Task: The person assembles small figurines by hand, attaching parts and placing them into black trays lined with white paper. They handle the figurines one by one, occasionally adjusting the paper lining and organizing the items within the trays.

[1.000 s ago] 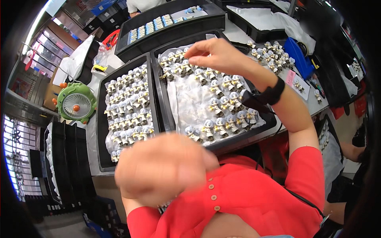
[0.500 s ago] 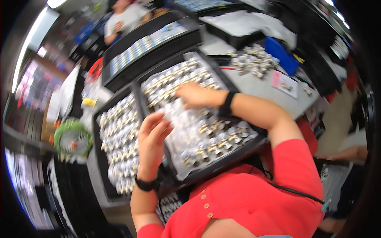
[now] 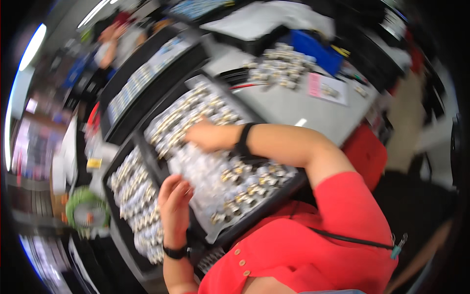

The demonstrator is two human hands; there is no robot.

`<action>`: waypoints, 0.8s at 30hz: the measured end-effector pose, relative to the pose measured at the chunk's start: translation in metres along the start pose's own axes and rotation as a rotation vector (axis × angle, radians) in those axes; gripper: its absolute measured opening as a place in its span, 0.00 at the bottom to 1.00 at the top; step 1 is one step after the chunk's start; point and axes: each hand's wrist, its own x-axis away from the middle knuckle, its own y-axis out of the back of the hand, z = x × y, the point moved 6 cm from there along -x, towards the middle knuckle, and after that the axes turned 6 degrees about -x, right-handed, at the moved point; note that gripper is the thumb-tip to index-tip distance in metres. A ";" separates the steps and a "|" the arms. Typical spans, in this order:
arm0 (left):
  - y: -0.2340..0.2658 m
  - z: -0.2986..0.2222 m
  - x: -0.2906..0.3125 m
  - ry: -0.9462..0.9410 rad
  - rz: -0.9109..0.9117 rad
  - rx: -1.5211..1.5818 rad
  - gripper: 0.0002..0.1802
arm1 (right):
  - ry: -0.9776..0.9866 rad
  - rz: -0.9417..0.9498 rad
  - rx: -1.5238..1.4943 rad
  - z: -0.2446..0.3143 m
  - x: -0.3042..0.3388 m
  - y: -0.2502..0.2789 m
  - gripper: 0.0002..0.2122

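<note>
In the larger tray (image 3: 267, 206), figurines (image 3: 171, 122) lie in rows; right hand (image 3: 208, 135) reaches down among them, left hand (image 3: 174, 203) half-curled by the left edge, grasp of either unclear. Step judged: arranging rows; next move calls for light fingertip control.

A pale grey worktop (image 3: 276, 109) is occupied by a black tray (image 3: 264, 206) lined with white sheeting, with a second tray (image 3: 126, 232) set beside it and a deeper tray (image 3: 161, 96) placed behind. Farther right, small figurines (image 3: 281, 66) are heaped near a blue bin (image 3: 316, 51) and a pink-and-white card (image 3: 335, 92).
</note>
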 end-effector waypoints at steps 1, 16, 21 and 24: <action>0.002 0.000 0.000 0.012 -0.018 -0.021 0.12 | 0.005 0.024 -0.011 0.006 0.005 0.011 0.17; 0.016 -0.012 -0.001 -0.086 -0.008 0.305 0.27 | 0.419 -0.073 -0.682 0.116 0.022 0.066 0.37; 0.020 -0.012 -0.001 -0.095 -0.038 0.267 0.26 | 0.436 -0.104 -0.665 0.114 0.021 0.059 0.36; 0.020 -0.015 -0.001 -0.113 -0.071 0.202 0.27 | 0.399 -0.057 -0.658 0.113 0.020 0.057 0.36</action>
